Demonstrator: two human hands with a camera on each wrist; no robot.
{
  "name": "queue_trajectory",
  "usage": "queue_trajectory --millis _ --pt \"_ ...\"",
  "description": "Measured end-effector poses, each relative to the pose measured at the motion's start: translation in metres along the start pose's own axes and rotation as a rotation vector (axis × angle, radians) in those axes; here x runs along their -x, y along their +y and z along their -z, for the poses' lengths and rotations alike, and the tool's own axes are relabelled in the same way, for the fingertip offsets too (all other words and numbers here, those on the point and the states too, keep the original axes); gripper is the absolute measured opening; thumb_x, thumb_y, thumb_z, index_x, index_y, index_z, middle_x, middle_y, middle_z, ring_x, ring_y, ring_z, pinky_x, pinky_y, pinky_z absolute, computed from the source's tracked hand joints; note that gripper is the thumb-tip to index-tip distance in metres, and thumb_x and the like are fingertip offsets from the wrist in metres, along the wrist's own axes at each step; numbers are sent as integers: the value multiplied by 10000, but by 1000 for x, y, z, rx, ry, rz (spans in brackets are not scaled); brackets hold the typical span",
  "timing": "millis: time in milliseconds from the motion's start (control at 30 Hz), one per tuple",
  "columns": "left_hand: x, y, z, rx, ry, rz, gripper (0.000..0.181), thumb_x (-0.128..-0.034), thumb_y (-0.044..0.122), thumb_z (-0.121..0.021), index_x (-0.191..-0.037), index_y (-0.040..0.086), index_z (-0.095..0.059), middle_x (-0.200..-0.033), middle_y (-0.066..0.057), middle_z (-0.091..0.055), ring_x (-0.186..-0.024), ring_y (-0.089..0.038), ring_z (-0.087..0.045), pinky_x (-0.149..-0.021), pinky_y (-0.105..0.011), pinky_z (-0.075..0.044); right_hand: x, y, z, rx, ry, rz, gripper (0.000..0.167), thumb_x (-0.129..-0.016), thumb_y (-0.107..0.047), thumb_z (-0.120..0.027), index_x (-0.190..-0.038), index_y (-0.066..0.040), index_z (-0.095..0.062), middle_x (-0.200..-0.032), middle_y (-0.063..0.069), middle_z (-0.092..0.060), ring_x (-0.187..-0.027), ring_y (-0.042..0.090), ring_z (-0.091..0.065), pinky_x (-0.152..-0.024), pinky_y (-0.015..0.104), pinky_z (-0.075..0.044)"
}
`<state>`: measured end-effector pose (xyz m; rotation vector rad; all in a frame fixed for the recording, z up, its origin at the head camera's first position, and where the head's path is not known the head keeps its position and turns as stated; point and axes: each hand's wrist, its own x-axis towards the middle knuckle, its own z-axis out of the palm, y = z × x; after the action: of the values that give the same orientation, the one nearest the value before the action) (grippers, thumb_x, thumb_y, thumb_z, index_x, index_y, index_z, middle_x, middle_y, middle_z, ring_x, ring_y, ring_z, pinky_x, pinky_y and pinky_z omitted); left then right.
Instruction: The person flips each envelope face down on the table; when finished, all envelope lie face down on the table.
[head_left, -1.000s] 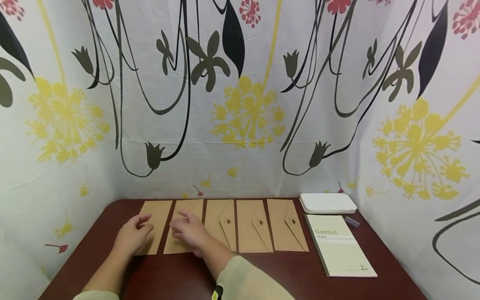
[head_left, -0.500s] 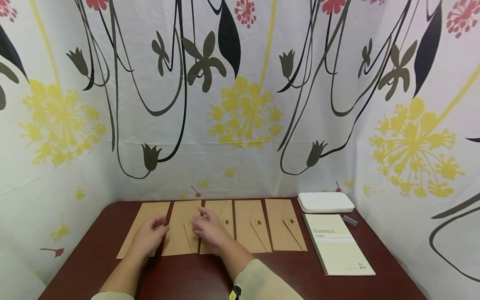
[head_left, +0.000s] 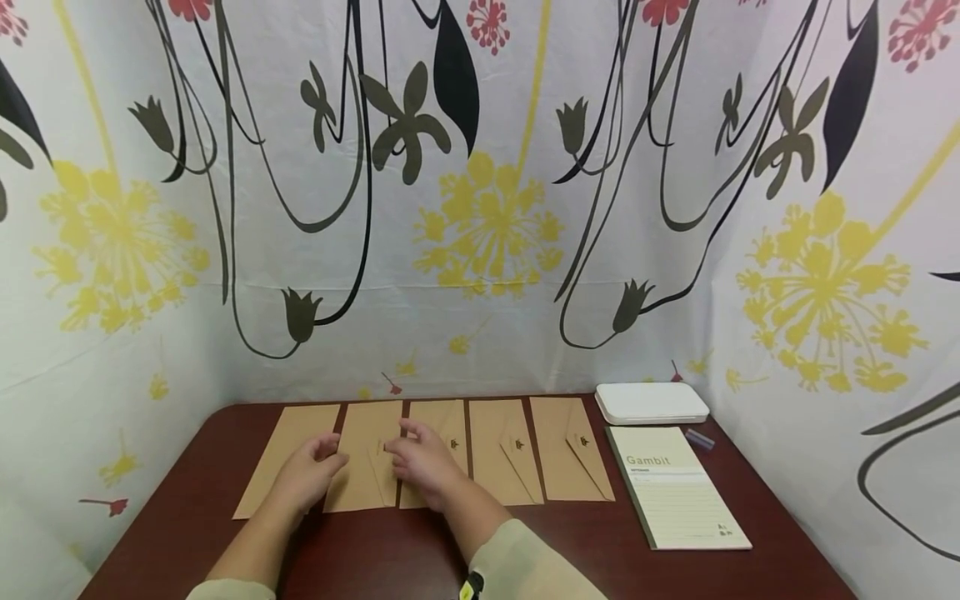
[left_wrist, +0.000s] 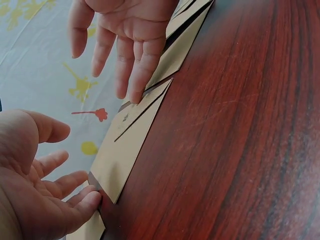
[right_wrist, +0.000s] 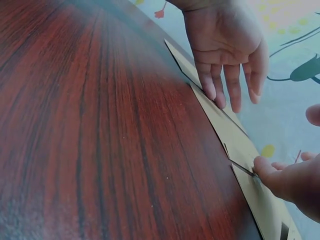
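Well now, straight to the second envelope (head_left: 363,467) from the left, lying flat on the table near its far edge, and it sits right between the two hands. The left hand (head_left: 309,475) is on one side of it, over the gap it shares with the first envelope (head_left: 287,443); the right hand (head_left: 425,465) is on the other, where the third envelope (head_left: 450,427) begins. The hands are well apart, palms towards each other, fingers loosely bent and gripping nothing! Fingertips on the paper or just above it? Cannot tell from these angles.

Look at the row: five tan envelopes side by side, slim strips of table between them, the fourth envelope (head_left: 504,454) and the fifth envelope (head_left: 572,450) in full view, each with a slanting flap line and a small dark emblem.

Out to the right we go: a notebook (head_left: 678,492) marked "Gambit", a white case (head_left: 651,403) just behind it, and a small purplish object (head_left: 701,440) beside the notebook's far corner. All of it on a dark red-brown table (head_left: 360,558), with flower-printed cloth (head_left: 480,350) rising behind and on both sides.
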<state>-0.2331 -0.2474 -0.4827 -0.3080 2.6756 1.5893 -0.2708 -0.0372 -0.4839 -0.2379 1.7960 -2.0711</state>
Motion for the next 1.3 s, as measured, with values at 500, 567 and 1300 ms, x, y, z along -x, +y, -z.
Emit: queue_trajectory --millis 500,567,1300 --pt "-1 1 0 -22 -37 -14 581 -1073 233 -598 -1579 -14 -453 -1621 -326 -450 -1504 -518 -437 -1174 -622 -468 -4 3 2 -3 26 -11 712 -1014 -194 -693 -1615 29 -383 -1628 355 -413 -1367 423 -625 -1111 493 -571" --pt "0 2 0 -26 -38 -18 577 -1071 230 -600 -1574 -17 -459 -1617 -327 -454 -1501 -520 -438 -1175 -623 -466 -5 3 3 -15 37 -7 694 -1008 -163 -687 -1609 32 -398 -1590 341 -468 -1245 332 -683 -1062 449 -601" --pt "0 15 -28 84 -42 -27 664 -1044 497 -659 -1560 105 -514 -1612 -185 -526 -1501 -387 -475 -1226 -611 -408 3 0 -2 19 60 60 560 -918 -53 -748 -1466 -88 -640 -1530 119 -614 -1101 155 -696 -966 289 -590"
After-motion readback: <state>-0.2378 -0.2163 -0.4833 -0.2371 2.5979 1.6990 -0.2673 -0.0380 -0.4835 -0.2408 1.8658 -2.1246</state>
